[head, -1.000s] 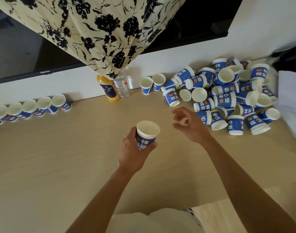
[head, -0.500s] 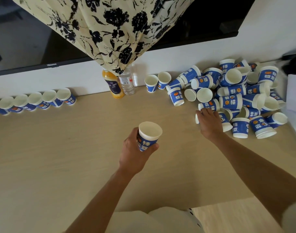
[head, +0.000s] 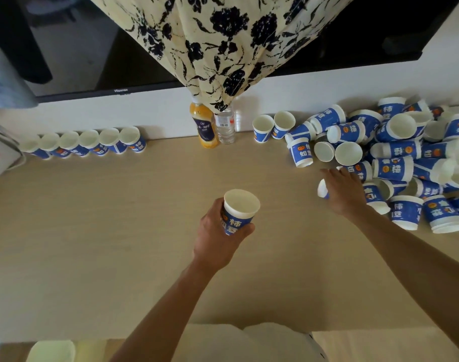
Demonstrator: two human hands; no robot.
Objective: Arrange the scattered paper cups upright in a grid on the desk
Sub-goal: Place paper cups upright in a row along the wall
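Left hand [head: 221, 232] wraps an upright cup [head: 240, 212] above the smooth, pale counter [head: 105, 244]. That wall is thin paper, so a hard squeeze could dent it. Right hand [head: 344, 192] curls over a tipped cup [head: 321, 188] at the near edge of the pile [head: 395, 150]; yank it and those round, tapered neighbours may roll away. Far back by the wall, a row [head: 88, 143] stands upright, left of a juice bottle [head: 203, 126].

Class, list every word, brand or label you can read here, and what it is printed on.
"Hisense": lower frame of the television.
"柿" and "如意": the paper cup in the left hand; the piled cups carry the same print.
Labels on the juice bottle and water bottle: too small to read.
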